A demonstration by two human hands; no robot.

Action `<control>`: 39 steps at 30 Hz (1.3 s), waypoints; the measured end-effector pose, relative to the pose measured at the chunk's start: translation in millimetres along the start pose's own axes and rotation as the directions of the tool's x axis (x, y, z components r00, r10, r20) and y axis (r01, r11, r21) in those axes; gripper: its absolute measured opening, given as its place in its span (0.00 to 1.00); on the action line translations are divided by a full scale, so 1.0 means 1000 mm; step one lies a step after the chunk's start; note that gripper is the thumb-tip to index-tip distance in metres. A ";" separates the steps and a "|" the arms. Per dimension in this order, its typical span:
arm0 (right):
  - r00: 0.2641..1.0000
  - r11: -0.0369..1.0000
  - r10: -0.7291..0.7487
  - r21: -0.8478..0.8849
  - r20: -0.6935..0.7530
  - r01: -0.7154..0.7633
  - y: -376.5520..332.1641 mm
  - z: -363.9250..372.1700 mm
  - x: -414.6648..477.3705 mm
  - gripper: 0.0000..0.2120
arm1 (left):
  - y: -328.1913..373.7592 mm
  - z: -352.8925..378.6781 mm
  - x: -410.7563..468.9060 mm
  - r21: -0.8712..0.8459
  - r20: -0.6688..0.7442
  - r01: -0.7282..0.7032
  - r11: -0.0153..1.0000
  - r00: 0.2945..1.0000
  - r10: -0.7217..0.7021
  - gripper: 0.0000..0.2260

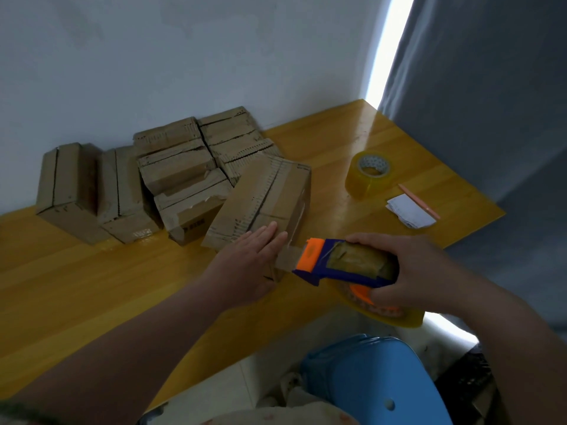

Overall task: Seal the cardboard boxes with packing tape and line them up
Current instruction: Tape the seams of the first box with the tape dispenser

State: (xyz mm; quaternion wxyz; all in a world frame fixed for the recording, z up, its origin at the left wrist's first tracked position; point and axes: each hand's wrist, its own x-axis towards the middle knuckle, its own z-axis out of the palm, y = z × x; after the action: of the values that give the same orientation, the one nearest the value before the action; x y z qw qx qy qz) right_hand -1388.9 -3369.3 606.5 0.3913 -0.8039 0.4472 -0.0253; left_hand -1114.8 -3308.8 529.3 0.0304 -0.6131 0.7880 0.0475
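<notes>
Print on box ends: too blurred to read. Boxes: one box (260,194) under the left hand (251,262), roughly eight more in a pile (178,167) beyond it. Tape rolls: two, one in the dispenser (325,262), one spare roll (368,176) beyond the right hand (411,271). Left hand flat, fingers straight, pressing the box's near end. Right hand wrapped round the dispenser; tape strip (287,260) runs from it to the box.

You have roughly eight cardboard boxes (176,167) on the table (92,286); the huddle behind the nearest box (260,194) is too tight for a surer count. Right of that box: one tape dispenser (322,262), one spare tape roll (368,179), one white paper (411,211), one pink stick (418,201).
</notes>
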 end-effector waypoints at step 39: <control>0.915 0.948 0.305 0.009 0.262 -0.319 -0.014 0.048 0.077 0.20 | -0.007 -0.012 0.003 -0.133 0.068 0.007 0.991 0.998 0.002 0.40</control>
State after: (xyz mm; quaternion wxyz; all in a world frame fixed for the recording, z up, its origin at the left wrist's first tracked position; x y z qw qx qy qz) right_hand -1314.2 -3392.9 558.7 0.4657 -0.7083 0.5143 0.1305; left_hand -1108.3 -3314.8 540.4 0.0163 -0.6127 0.7809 0.1208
